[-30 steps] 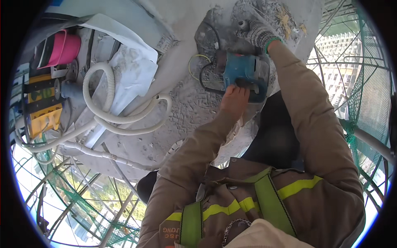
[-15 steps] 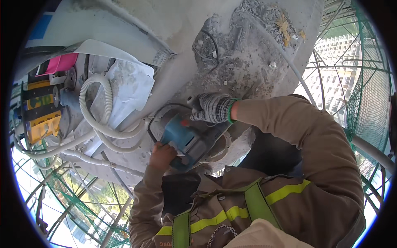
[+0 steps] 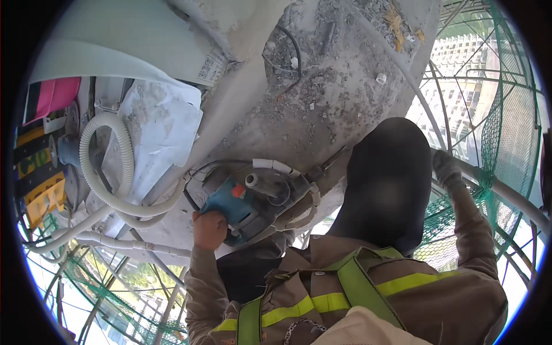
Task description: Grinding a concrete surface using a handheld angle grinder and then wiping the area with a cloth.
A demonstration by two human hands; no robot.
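Note:
A blue and grey rotary hammer lies on the dusty concrete ledge, its thin bit pointing right, away from my left hand. Bare, my left hand is closed round its rear handle. A dark round side handle sticks up from the tool, with no hand on it. Out to the right, past my raised knee, my gloved right hand is closed on a grey scaffold pipe; its fingertips are partly hidden. A black cord curves behind the hammer.
Ribbed cream hose loops over the left side near a crumpled white sheet. Broken concrete rubble litters the ledge ahead. Green netting and scaffold tubes border the drop on the right. A yellow and black object stands far left.
My right hand has left the hammer's side handle and moved right to the scaffold pipe. My knee now shows beside the ledge. The left hand stays on the hammer.

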